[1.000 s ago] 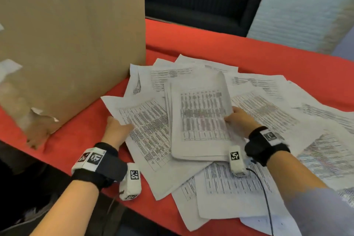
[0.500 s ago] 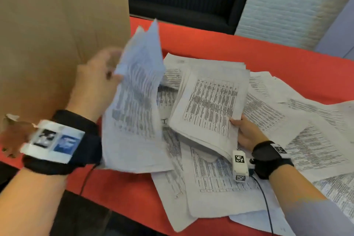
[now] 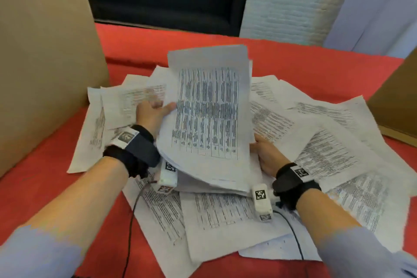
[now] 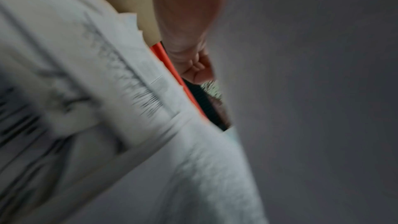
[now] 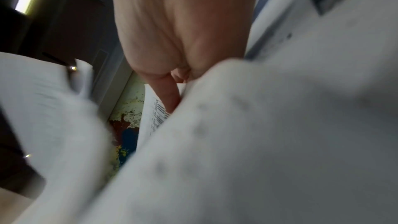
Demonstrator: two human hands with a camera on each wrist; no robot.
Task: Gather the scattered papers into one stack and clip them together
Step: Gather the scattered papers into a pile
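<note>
Now both hands, left hand (image 3: 150,113), right hand (image 3: 268,156), gripping stack (image 3: 207,119)

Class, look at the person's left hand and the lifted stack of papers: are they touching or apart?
Touching. In the head view the left hand grips the left edge of the lifted stack of papers, its thumb lying across the top sheet.

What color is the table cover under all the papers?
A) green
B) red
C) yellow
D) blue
B: the table cover shows bright red all around the loose papers, while the left hand and the right hand hold a stack of papers up above it.
</note>
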